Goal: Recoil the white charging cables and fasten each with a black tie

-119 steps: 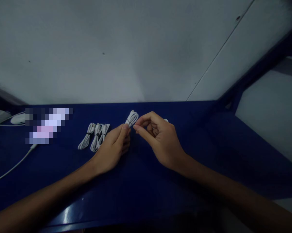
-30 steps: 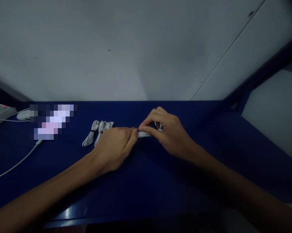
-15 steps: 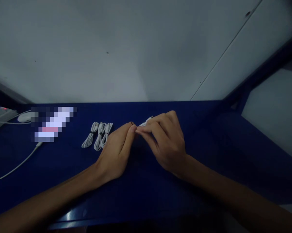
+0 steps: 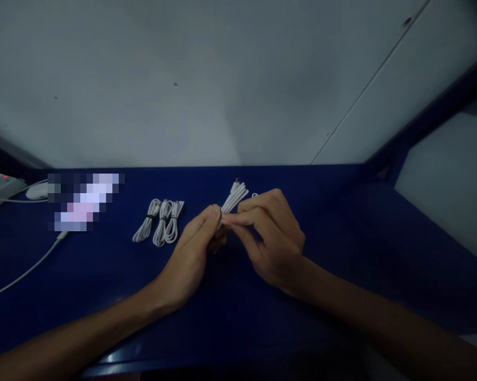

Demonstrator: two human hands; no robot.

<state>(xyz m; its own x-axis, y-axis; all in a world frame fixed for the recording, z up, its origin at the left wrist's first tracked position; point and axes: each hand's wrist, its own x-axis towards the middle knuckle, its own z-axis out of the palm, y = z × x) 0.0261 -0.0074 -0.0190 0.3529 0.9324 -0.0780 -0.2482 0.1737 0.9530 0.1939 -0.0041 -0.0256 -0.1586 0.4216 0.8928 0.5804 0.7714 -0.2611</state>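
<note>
My left hand point(image 4: 193, 254) is closed on a folded white cable bundle point(image 4: 234, 198), whose strands and one plug stick up beyond my thumb. The fingertips of my right hand point(image 4: 272, 238) are pinched together at the bundle's middle, touching my left thumb; a small dark bit shows there, too small to make out. To the left on the blue table point(image 4: 222, 328) lie three coiled white cables point(image 4: 145, 225), side by side, with black ties around their middles. A bit of white loop shows behind my right hand.
At the left lies a lit, blurred-out screen point(image 4: 90, 203) with a white cord point(image 4: 28, 278) plugged into it. Beside it are a white rounded object point(image 4: 37, 191) and a power strip point(image 4: 0, 182). A pale wall point(image 4: 175, 121) rises behind the table.
The cable bundle has come into fuller view between my hands, its strands now pointing up. My left hand has turned and dropped slightly, uncovering more of the coiled cables.
</note>
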